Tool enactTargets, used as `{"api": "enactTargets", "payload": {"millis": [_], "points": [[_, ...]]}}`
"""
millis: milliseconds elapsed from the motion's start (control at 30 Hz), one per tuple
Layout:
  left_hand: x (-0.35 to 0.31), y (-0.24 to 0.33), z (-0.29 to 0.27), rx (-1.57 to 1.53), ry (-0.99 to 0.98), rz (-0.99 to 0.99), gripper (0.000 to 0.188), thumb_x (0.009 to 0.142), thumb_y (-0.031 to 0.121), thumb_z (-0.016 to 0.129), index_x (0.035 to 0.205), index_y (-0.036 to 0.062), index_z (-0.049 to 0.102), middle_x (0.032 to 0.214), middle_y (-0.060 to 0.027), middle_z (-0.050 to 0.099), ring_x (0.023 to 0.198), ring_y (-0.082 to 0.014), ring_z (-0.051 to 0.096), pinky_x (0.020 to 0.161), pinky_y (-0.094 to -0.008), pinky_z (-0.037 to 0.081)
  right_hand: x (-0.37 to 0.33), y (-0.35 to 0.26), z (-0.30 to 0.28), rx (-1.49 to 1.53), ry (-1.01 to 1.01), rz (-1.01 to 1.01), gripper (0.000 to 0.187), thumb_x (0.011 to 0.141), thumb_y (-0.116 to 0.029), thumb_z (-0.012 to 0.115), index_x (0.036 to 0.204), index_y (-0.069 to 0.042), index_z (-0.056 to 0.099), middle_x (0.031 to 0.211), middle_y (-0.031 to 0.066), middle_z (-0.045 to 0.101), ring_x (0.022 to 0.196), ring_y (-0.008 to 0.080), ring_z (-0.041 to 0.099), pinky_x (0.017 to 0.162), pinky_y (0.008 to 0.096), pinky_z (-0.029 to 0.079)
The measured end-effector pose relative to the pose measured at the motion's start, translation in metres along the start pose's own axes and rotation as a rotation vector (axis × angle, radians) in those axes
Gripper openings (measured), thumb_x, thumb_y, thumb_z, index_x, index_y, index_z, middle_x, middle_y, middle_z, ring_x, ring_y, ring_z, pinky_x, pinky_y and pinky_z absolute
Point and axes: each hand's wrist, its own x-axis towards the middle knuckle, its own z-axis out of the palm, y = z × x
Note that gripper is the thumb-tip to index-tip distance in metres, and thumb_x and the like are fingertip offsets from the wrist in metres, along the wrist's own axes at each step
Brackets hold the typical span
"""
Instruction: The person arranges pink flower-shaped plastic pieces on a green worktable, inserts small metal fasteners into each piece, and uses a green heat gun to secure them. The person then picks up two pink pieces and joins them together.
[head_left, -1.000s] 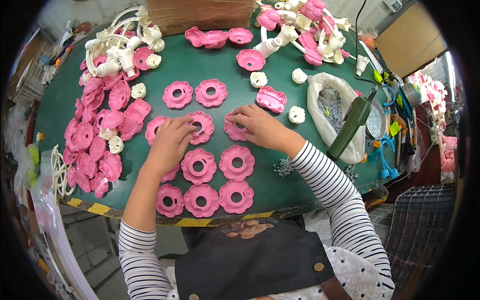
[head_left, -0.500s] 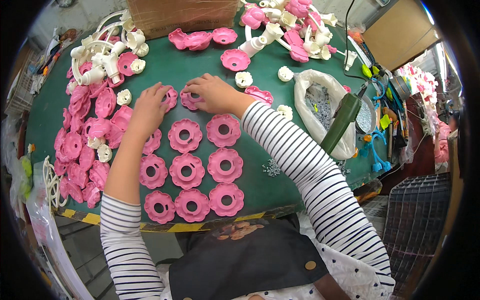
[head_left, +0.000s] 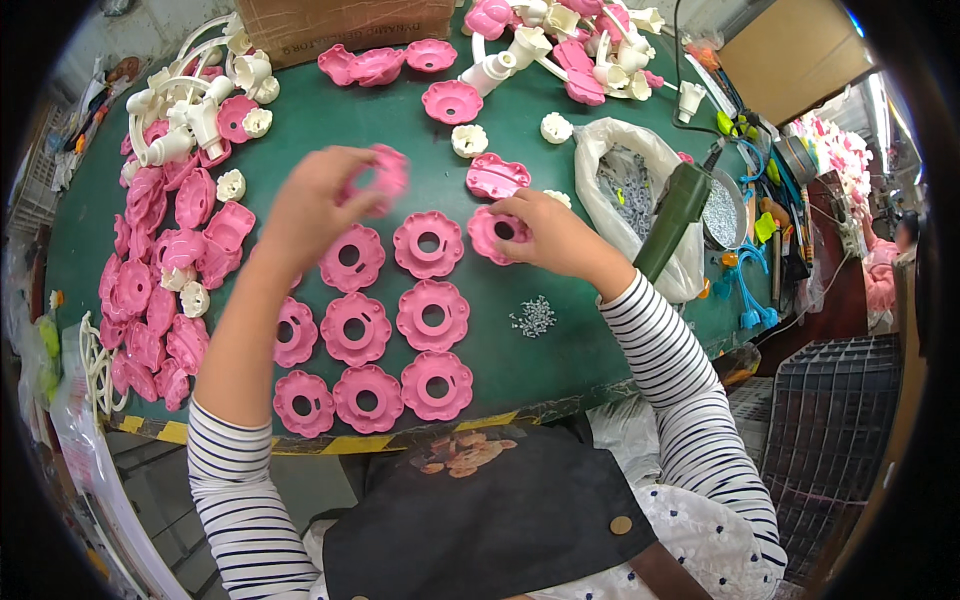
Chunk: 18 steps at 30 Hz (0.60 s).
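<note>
My left hand (head_left: 318,205) is raised over the table, its fingers closed on a pink flower-shaped disc (head_left: 391,178) that is smeared by motion. To the right, my right hand (head_left: 548,236) grips the edge of another pink scalloped disc with a round centre hole (head_left: 481,236), low at the table surface. Between and below the hands, several matching discs lie in rows, among them a pink disc (head_left: 408,244) beside the right hand's one. My left forearm partly covers the leftmost column. Just beyond my right hand lies a pink petal-shaped piece (head_left: 497,172) with small holes.
Pink parts (head_left: 133,287) are heaped at the left, with white curved frames (head_left: 205,118) behind. A cardboard box (head_left: 345,28) stands at the back. A plastic bag of screws (head_left: 682,285), a green power screwdriver (head_left: 681,215) and a small screw pile (head_left: 533,316) are at the right.
Both hands have moved apart from the far end of the rows. The left has lifted a disc; the right has carried one rightward. The whole view has shifted slightly.
</note>
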Motion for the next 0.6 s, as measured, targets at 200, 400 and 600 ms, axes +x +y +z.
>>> {"api": "enactTargets", "payload": {"millis": [200, 400, 600], "points": [[-0.016, 0.072, 0.096, 0.154, -0.244, 0.412, 0.039, 0.074, 0.026, 0.081, 0.105, 0.0077, 0.066, 0.104, -0.0090, 0.066, 0.100, -0.0290, 0.062, 0.088, -0.0426, 0.048, -0.003, 0.010, 0.005, -0.167, 0.207, -0.181, 0.046, 0.082, -0.012, 0.075, 0.125, -0.006, 0.061, 0.114, 0.0136, 0.061, 0.102, 0.0337, 0.060, 0.090, 0.0424, 0.050], [-0.017, 0.069, 0.131, 0.258, -0.160, 0.311, 0.038, 0.071, 0.025, 0.082, 0.099, 0.0065, 0.064, 0.101, -0.0080, 0.064, 0.096, -0.0267, 0.061, 0.084, -0.0411, 0.049, -0.039, 0.002, -0.003, -0.017, 0.281, -0.102, 0.041, 0.085, -0.013, 0.073, 0.124, -0.005, 0.061, 0.109, 0.0163, 0.059, 0.101, 0.0356, 0.059, 0.088, 0.0434, 0.050], [-0.048, 0.090, 0.129, 0.161, -0.192, 0.229, 0.051, 0.070, 0.022, 0.084, 0.114, 0.0061, 0.064, 0.113, -0.0094, 0.065, 0.100, -0.0298, 0.059, 0.087, -0.0423, 0.048, -0.084, -0.004, 0.015, 0.032, 0.314, -0.084, 0.034, 0.087, -0.013, 0.071, 0.118, -0.004, 0.061, 0.106, 0.0155, 0.060, 0.100, 0.0360, 0.059, 0.086, 0.0435, 0.050]]}}
